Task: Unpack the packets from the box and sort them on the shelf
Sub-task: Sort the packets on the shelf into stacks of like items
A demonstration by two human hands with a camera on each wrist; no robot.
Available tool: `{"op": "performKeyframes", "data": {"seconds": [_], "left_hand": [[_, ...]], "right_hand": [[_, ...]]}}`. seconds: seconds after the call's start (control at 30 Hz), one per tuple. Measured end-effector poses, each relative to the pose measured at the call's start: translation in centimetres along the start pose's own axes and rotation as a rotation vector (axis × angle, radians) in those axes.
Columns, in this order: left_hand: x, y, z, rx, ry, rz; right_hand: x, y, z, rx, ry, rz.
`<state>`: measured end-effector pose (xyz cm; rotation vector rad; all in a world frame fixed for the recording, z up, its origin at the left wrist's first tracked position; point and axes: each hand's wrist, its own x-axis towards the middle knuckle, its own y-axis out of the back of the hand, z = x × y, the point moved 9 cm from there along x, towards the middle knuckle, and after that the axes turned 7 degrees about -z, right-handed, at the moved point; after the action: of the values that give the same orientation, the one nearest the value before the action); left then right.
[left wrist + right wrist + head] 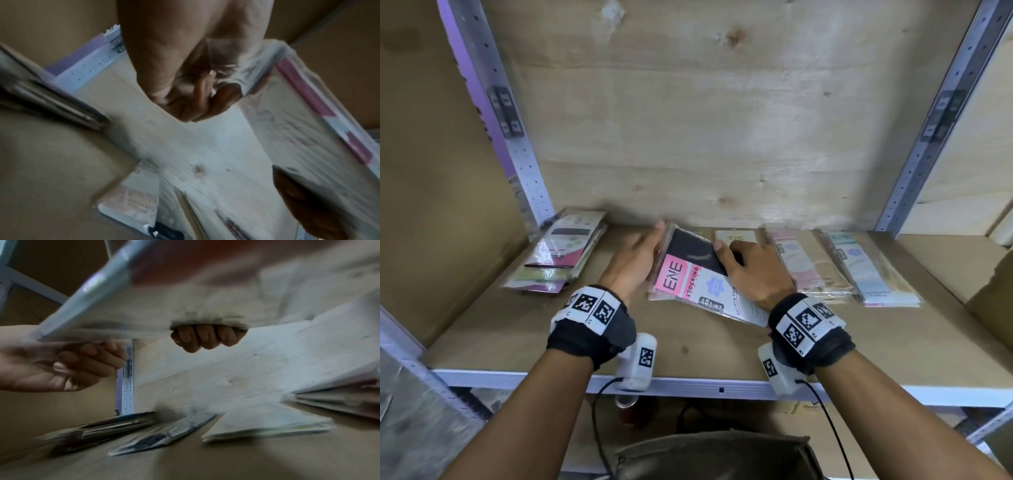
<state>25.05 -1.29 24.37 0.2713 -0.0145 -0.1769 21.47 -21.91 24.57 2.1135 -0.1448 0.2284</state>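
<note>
Both hands hold a pink-and-white "ENE stocking" packet [688, 274] with dark contents over the middle of the shelf board [688, 346]. My left hand [640, 260] grips its left edge, fingers [195, 97] curled at the plastic rim. My right hand [750, 270] grips the right side, thumb on top and fingers [205, 337] curled underneath. The right wrist view is blurred, with the packet [164, 305] raised and tilted above a dark packet [164, 434] lying flat. In the left wrist view the packet [298, 121] shows from below. The box [715, 455] sits below the shelf.
A stack of pink-and-green packets [561, 257] lies at the left by the upright post [530, 178]. A beige packet [736, 238], a pink pile [801, 263] and a blue pile [866, 270] lie to the right. A plywood back wall [688, 137] closes the shelf.
</note>
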Motion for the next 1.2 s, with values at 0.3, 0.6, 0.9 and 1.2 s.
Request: {"op": "performKeyframes", "data": {"seconds": [0.3,0.6,0.9,1.2], "left_hand": [[-0.6,-1.4,-0.5,-0.393,0.023,-0.029],[-0.4,1.0,0.8,0.034,-0.075,0.041],[-0.9,-1.6,-0.8,-0.433,0.078,-0.084],[-0.2,-0.1,-1.4,-0.566,0.048,-0.052]], "right_hand": [[0.1,-0.4,-0.7,0.030,0.033,0.006],[-0.1,0.4,-0.6,0.014,0.033,0.052],[-0.4,0.3,-1.2,0.092,0.019,0.010],[-0.3,-0.1,0.0,0.256,-0.075,-0.078]]}}
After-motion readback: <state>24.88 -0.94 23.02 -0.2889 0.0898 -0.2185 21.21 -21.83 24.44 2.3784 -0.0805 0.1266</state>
